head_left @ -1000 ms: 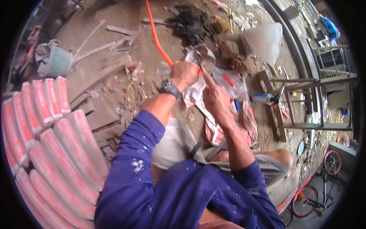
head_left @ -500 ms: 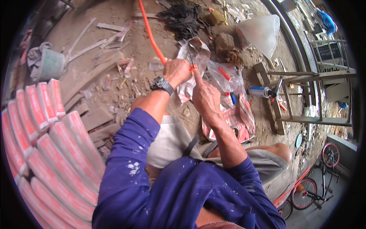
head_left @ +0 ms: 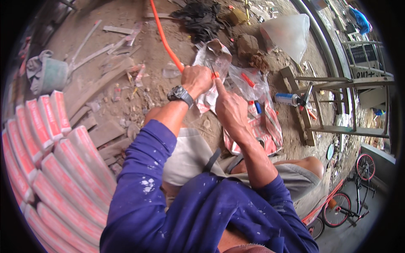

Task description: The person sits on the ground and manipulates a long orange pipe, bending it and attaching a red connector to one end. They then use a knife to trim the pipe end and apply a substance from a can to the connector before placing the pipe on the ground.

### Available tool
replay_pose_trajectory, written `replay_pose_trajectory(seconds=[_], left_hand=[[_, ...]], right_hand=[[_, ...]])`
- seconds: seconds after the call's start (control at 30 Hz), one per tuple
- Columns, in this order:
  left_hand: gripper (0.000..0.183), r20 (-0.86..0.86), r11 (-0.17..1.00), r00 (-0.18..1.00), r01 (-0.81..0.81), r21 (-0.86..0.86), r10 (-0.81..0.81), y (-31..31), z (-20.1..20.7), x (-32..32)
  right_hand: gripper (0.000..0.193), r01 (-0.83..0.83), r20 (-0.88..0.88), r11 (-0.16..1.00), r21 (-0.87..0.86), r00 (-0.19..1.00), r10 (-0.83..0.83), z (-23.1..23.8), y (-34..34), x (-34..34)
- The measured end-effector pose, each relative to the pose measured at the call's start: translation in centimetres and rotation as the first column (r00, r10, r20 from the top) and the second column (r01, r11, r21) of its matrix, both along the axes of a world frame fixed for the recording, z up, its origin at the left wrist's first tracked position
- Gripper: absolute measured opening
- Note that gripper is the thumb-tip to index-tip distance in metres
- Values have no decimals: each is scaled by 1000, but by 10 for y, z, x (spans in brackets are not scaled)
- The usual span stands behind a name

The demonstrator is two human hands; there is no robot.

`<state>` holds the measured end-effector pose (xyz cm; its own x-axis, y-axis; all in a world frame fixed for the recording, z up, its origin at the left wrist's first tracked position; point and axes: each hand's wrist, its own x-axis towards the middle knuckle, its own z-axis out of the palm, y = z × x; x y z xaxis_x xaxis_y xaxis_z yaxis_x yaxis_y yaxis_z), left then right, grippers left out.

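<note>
Apparently we are partway along, our left hand (head_left: 196, 80) clasping the orange pipe (head_left: 163, 36) above the dirt floor (head_left: 114, 17), our right hand (head_left: 232, 110) gripping a thin blade (head_left: 212, 67) at its end, how much remains hidden.

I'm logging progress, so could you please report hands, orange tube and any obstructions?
Left hand gripping orange tube. Right hand holding slim dark tool close to it. Clear plastic lies beside, not between hands.

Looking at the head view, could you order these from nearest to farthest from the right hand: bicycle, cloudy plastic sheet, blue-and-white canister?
From the right hand:
1. Blue-and-white canister: to its right.
2. Cloudy plastic sheet: ahead and right.
3. Bicycle: far off, lower right.
</note>
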<state>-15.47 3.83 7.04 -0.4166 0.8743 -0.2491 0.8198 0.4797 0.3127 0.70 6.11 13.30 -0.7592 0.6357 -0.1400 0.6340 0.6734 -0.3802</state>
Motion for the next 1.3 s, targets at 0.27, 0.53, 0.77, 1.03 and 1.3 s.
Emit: replay_pose_trajectory(seconds=[0.27, 0.53, 0.77, 1.03, 1.3], left_hand=[[30, -46, 1000, 999, 2, -7, -2, -7, -8, -15], [27, -78, 997, 996, 46, 64, -41, -2, -11, -4], [34, -43, 998, 999, 31, 57, -29, -2, -19, -6], [32, -16, 997, 998, 66, 28, -65, -4, -14, -1], [33, -20, 997, 999, 29, 69, -28, -4, -14, -7]], right_hand=[[46, -65, -39, 998, -6, 997, 65, -14, 0, -12], [45, -17, -113, 1000, 2, 993, 17, -26, 17, -31], [54, 4, -34, 1000, 4, 999, -4, -29, 15, -27], [47, -5, -69, 1000, 29, 998, 7, -30, -5, 1], [52, 58, -20, 997, -42, 998, -58, -20, -14, -6]])
